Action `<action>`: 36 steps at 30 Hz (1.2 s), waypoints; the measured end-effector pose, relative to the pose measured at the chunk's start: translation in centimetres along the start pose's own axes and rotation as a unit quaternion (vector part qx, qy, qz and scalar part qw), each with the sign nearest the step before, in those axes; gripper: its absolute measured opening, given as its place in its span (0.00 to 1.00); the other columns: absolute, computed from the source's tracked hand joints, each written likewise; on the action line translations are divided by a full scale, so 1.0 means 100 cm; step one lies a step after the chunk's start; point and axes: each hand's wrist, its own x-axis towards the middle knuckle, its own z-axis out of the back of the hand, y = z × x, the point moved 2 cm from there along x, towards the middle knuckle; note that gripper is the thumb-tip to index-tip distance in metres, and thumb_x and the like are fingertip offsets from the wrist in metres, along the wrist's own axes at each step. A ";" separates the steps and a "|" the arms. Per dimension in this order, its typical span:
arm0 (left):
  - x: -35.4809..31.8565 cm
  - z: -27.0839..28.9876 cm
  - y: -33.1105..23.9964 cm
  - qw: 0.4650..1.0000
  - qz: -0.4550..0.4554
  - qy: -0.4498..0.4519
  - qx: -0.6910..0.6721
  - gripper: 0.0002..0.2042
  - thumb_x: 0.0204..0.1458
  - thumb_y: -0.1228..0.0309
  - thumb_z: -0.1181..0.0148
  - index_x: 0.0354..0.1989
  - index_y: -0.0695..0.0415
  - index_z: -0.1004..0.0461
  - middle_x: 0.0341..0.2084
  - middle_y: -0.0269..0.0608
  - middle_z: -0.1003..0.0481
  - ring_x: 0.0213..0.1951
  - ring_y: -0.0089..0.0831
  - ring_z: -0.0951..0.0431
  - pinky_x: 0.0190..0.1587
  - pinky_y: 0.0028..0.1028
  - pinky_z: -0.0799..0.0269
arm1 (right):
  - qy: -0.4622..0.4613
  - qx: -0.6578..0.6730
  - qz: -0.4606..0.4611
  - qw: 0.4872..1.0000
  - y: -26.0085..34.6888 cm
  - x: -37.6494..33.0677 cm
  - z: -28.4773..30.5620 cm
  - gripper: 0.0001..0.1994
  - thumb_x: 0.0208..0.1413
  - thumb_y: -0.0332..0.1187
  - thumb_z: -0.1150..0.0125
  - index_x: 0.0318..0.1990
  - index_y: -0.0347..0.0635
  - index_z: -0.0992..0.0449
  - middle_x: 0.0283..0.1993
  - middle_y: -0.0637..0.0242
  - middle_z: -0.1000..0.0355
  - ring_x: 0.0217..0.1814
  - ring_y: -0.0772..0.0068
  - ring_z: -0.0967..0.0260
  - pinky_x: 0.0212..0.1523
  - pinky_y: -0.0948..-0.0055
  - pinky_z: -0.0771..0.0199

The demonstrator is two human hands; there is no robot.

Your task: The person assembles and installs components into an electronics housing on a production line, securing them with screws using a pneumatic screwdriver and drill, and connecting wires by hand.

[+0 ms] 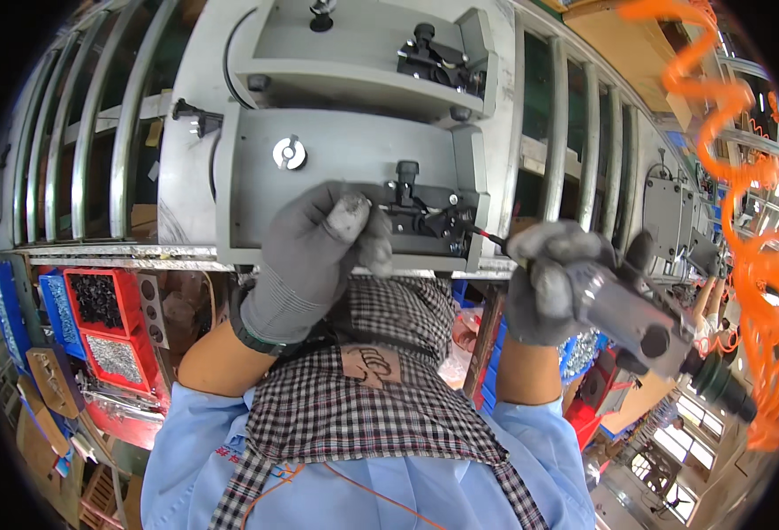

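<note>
My right hand (544,287), in a grey glove, is wrapped round a power screwdriver (632,318) with a silver body. Its thin bit points left and meets the right end of a black clamp-like mechanism (420,212) with a knob. That mechanism sits in the right front corner of a grey metal housing (319,132), which also has a round white fitting with a dark bar (290,153). At the mechanism's left end, my gloved left hand (323,243) has its fingers closed together; whatever they pinch is hidden.
Behind it lies a second grey housing (354,35) with a similar mechanism. Metal rollers (98,132) flank the work surface. Red bins (102,305) of small parts stand at the lower left. An orange coiled hose (743,185) hangs at the right, near the screwdriver's rear end.
</note>
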 end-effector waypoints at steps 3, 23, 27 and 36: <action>0.003 -0.011 0.000 0.997 0.063 0.032 -0.009 0.15 0.60 0.64 0.49 0.43 0.67 0.32 0.30 0.43 0.26 0.27 0.25 0.24 0.28 0.24 0.23 | 0.012 0.070 0.070 0.995 0.026 0.012 -0.007 0.13 0.49 0.35 0.44 0.38 0.36 0.33 0.22 0.67 0.41 0.28 0.70 0.37 0.28 0.76 0.38; 0.014 -0.025 0.016 0.984 0.156 0.036 -0.073 0.15 0.60 0.62 0.50 0.44 0.64 0.33 0.30 0.40 0.28 0.29 0.26 0.25 0.31 0.27 0.22 | -0.032 0.197 0.025 0.980 0.037 0.011 -0.020 0.16 0.46 0.35 0.30 0.34 0.36 0.30 0.21 0.68 0.34 0.28 0.68 0.30 0.25 0.71 0.25; 0.016 -0.025 0.016 0.982 0.164 0.071 -0.066 0.17 0.60 0.60 0.50 0.45 0.65 0.32 0.29 0.40 0.29 0.27 0.25 0.26 0.30 0.27 0.24 | -0.053 0.190 0.039 0.980 0.039 0.010 -0.021 0.15 0.46 0.35 0.31 0.34 0.36 0.30 0.21 0.69 0.35 0.29 0.68 0.30 0.25 0.71 0.25; 0.014 -0.024 0.020 0.985 0.150 0.051 -0.074 0.18 0.59 0.58 0.48 0.45 0.63 0.32 0.24 0.36 0.30 0.23 0.24 0.28 0.26 0.27 0.26 | -0.049 0.176 0.017 0.983 0.036 0.010 -0.020 0.14 0.46 0.35 0.32 0.33 0.37 0.30 0.23 0.67 0.34 0.29 0.69 0.30 0.25 0.73 0.24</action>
